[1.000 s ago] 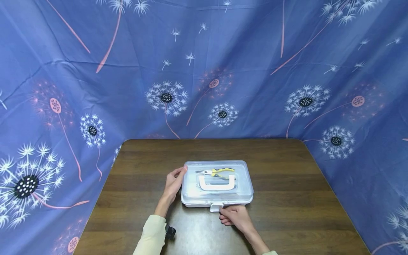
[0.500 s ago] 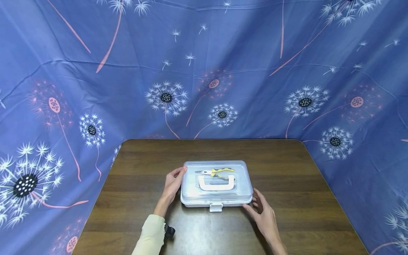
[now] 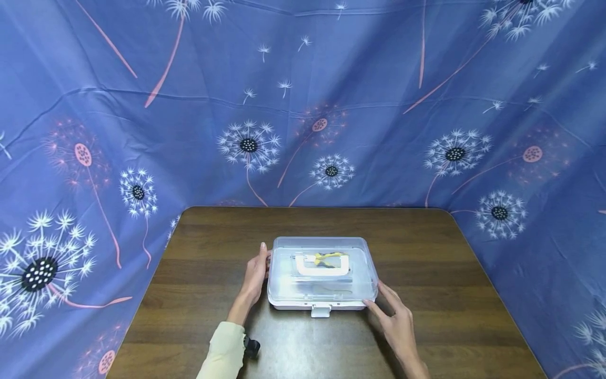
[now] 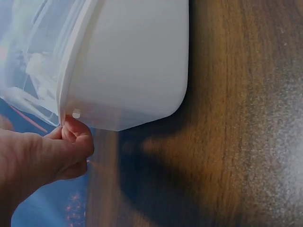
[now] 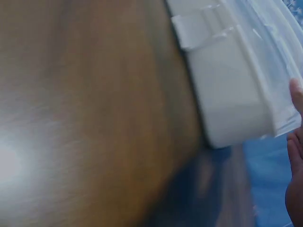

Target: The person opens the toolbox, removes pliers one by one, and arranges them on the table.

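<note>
A storage box (image 3: 279, 305) with a white base and a clear lid (image 3: 284, 245) sits mid-table, its front latch (image 3: 320, 311) sticking outward. Under the lid, below its white handle (image 3: 323, 271), yellow-and-black pliers (image 3: 331, 256) show, somewhat blurred. My left hand (image 3: 252, 276) is at the box's left side, thumb pointing up; in the left wrist view its curled fingers (image 4: 78, 132) catch under the lid's rim. With thumb and fingers, my right hand (image 3: 397, 323) holds the lid's front right corner. Only part of that hand shows in the right wrist view.
The wooden table (image 3: 454, 284) extends around the box on every side. A blue dandelion-print cloth (image 3: 379, 105) hangs behind it and along both sides. A black wrist device (image 3: 252, 346) is worn by the left sleeve (image 3: 222, 345).
My right hand has left the latch and moved right to the lid's corner. My left thumb has come off the lid's edge. The lid's handle has shifted backward slightly.
</note>
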Demonstrator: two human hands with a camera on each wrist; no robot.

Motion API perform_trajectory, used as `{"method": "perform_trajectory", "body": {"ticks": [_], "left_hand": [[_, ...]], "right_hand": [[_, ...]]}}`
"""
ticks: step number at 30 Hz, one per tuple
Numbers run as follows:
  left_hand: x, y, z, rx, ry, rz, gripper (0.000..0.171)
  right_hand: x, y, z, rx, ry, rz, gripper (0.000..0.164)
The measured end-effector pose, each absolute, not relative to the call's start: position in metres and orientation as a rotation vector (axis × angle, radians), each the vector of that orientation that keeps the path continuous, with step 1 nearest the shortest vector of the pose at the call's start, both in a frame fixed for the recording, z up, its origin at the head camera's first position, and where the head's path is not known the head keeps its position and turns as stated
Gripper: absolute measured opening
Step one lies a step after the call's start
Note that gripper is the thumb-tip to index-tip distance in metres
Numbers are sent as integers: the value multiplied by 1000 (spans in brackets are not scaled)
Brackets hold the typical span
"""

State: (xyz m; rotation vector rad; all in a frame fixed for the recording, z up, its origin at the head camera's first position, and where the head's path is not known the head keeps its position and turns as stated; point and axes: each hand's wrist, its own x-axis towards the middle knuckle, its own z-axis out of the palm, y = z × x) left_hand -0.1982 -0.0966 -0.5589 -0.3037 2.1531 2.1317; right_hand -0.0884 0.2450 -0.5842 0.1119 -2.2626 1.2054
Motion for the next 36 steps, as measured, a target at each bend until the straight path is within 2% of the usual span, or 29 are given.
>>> {"method": "perform_trajectory", "body": {"ticks": [5, 8, 13, 16, 23, 30, 36], "left_hand": [[-199, -98, -562, -219, 2173, 2181, 45], [-199, -99, -565, -193, 2229, 2185, 37], [-200, -100, -568, -177, 2285, 2190, 35], [-202, -100, -569, -145, 2322, 2166, 34], [-204, -97, -570, -111, 2366, 2141, 33], [-204, -97, -573, -127, 2400, 2115, 31], [-198, -97, -572, -161, 2373, 2143, 31]], "right_hand": [[-110, 248, -558, 154, -2196, 1271, 54], [-124, 250, -544, 228, -2173, 1283, 50], [-139, 247, -513, 336, -2136, 1306, 41], [-152, 246, -493, 300, -2157, 1320, 33], [-209, 261, -494, 184, -2241, 1349, 20], [-252, 262, -492, 149, -2297, 1323, 23], [-275, 263, -498, 147, -2372, 1314, 27]]}}
